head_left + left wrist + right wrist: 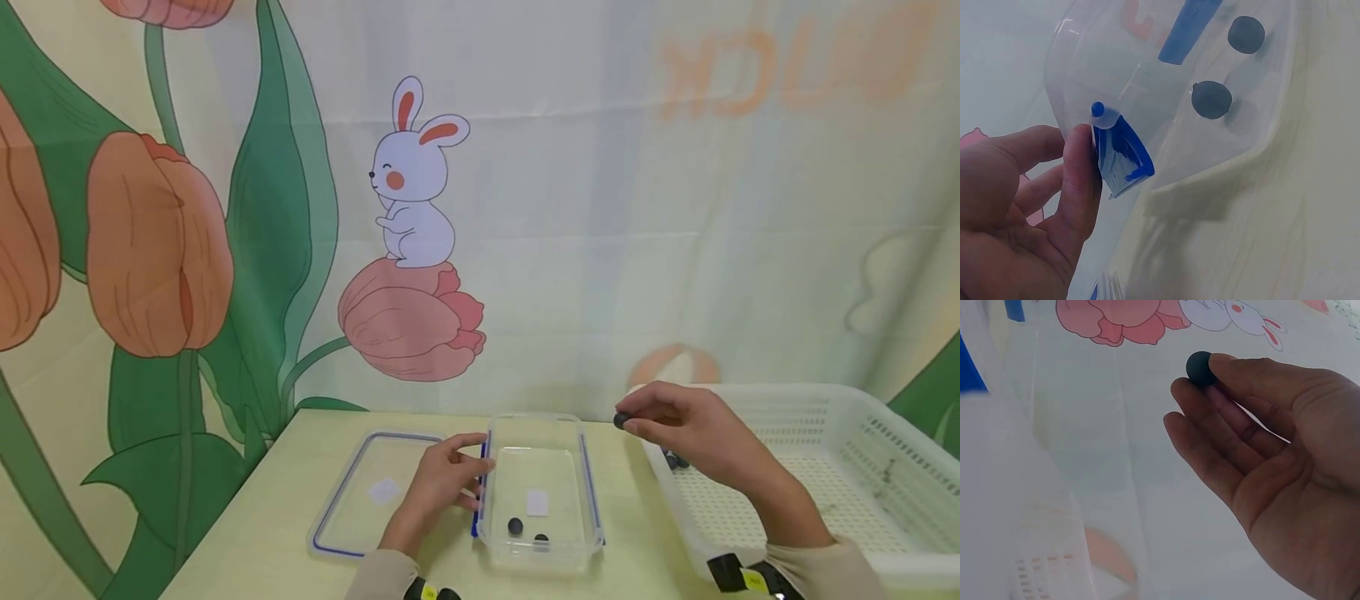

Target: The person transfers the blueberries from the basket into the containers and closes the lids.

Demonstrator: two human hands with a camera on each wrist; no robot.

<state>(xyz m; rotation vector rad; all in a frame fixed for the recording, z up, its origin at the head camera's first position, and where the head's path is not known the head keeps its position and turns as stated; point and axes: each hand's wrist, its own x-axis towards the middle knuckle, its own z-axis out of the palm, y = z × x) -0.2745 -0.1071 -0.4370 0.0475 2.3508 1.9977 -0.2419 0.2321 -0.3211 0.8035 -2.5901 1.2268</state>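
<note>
A clear plastic food container with blue side latches stands on the table, with two small dark balls near its front end. My left hand holds the container's left side, fingertips at the rim. In the left wrist view, those fingers lie right against a blue latch. Up to the right, my right hand pinches another dark ball between thumb and fingertips. It is raised near the white basket's left rim, and its other fingers are loosely bent in the right wrist view.
A clear lid with a blue seal lies left of the container, partly behind the left hand. On the right is a white perforated basket with several dark balls at its left side. A printed curtain hangs behind the table.
</note>
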